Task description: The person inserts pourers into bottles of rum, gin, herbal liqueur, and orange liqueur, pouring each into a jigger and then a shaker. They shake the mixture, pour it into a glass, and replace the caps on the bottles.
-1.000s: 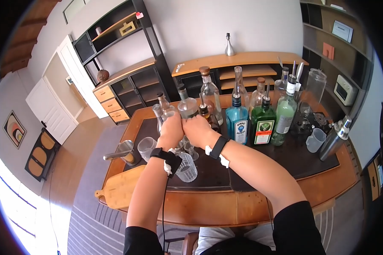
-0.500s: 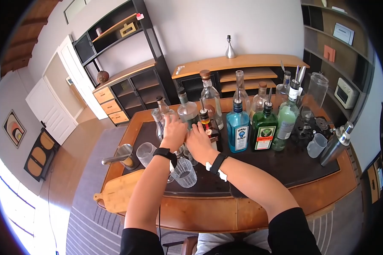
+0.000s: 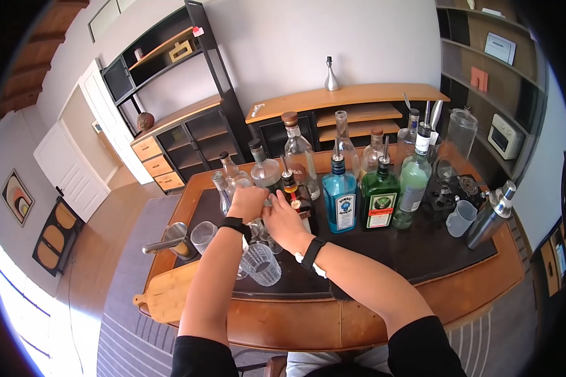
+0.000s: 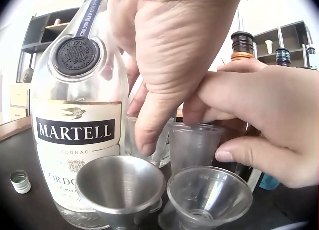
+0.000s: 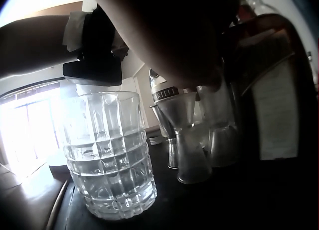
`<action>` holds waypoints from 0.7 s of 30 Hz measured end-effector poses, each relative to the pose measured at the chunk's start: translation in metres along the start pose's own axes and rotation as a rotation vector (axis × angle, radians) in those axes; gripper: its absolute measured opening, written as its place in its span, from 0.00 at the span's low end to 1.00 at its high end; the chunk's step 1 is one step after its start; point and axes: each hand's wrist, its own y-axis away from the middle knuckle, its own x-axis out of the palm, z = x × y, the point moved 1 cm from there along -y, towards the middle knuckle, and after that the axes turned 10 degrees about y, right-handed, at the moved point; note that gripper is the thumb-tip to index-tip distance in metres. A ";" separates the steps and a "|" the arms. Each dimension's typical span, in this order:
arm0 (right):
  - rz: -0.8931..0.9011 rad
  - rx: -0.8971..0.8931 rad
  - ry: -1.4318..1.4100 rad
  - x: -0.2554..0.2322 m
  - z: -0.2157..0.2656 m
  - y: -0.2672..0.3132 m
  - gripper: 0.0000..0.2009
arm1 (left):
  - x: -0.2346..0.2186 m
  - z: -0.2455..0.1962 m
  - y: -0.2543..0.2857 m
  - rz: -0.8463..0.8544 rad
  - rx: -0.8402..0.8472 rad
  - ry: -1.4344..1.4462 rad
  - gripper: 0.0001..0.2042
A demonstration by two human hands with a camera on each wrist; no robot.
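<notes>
Tall bottles crowd the far side: clear Martell cognac bottle [image 4: 79, 115], blue gin bottle [image 3: 339, 201]. The cut-glass tumbler [image 3: 260, 264] blocks the near side; dark mat [image 3: 415, 242] lies open to the right.

I read "MARTELL" in white on a dark band across the cognac bottle [image 4: 77, 130], with "COGNAC" small beneath it and "CORDON BLEU" running up its neck; the labels on the blue bottle [image 3: 339, 200] and green bottle [image 3: 378, 202] stay too small to read.
</notes>
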 end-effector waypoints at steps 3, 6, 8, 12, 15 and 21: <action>-0.041 -0.015 0.053 -0.012 -0.001 0.005 0.17 | 0.006 0.003 -0.002 -0.018 0.010 -0.029 0.07; -0.144 -0.016 -0.035 -0.033 -0.007 0.012 0.16 | 0.015 0.011 -0.003 -0.044 0.014 -0.043 0.06; -0.155 -0.037 -0.125 -0.056 -0.015 0.019 0.15 | 0.017 0.015 -0.002 -0.041 0.014 -0.023 0.07; -0.183 -0.021 -0.264 -0.082 -0.027 0.043 0.15 | 0.001 0.012 0.001 0.021 0.044 0.029 0.09; -0.187 -0.007 -0.331 -0.099 -0.043 0.070 0.13 | -0.026 -0.007 0.004 -0.089 0.027 -0.003 0.10; -0.123 0.000 -0.555 -0.123 -0.088 0.153 0.13 | -0.100 -0.090 0.061 -0.524 -0.060 0.576 0.08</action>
